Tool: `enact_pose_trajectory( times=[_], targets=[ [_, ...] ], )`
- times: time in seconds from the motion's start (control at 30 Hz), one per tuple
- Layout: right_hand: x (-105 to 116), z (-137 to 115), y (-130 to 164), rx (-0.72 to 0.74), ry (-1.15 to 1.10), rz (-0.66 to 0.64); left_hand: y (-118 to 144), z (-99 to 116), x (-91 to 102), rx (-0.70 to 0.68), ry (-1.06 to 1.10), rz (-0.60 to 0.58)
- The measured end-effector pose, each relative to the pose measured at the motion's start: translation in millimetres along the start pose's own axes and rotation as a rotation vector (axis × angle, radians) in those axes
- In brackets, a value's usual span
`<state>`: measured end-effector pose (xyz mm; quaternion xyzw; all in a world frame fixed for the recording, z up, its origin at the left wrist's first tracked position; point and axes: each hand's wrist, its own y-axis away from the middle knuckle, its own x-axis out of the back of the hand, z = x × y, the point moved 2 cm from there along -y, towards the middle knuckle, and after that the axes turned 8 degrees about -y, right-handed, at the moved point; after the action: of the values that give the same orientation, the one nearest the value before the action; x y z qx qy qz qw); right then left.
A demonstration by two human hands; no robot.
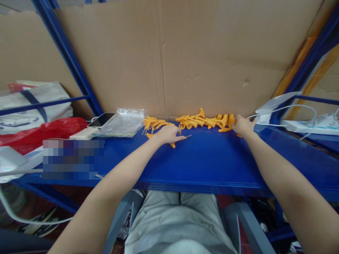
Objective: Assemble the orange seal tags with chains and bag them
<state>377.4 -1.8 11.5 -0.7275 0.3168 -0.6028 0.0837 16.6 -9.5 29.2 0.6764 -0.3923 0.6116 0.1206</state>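
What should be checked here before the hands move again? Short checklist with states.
1. Left hand on the shelf, over an orange part by a small chain: ok.
2. Left grip on that part: cannot tell, fingers cover it.
3. Right hand at the end of the orange pile: ok.
4. Right grip: cannot tell.
5. Shelf bare in front of the hands: ok.
6. White cable close to the right hand, may snag: not ok.

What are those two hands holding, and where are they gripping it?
Left hand rests over a small orange plastic piece on the blue shelf; right hand touches the orange pile's end. Whether either actually grips cannot be told.
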Motion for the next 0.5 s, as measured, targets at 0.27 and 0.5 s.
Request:
enact_pose_trajectory(
  times=[0.27, 0.5],
  targets=[
    [1.6, -0.8, -0.8, 0.031, 0.014, 0.046, 4.9, 6.1, 15.7, 0.154, -0.032, -0.393],
    [20.9, -36.2, 7.1, 0.120, -0.199, 0.106, 4.1, 1.4, 14.1, 0.166, 0.027, -0.407]
  ],
)
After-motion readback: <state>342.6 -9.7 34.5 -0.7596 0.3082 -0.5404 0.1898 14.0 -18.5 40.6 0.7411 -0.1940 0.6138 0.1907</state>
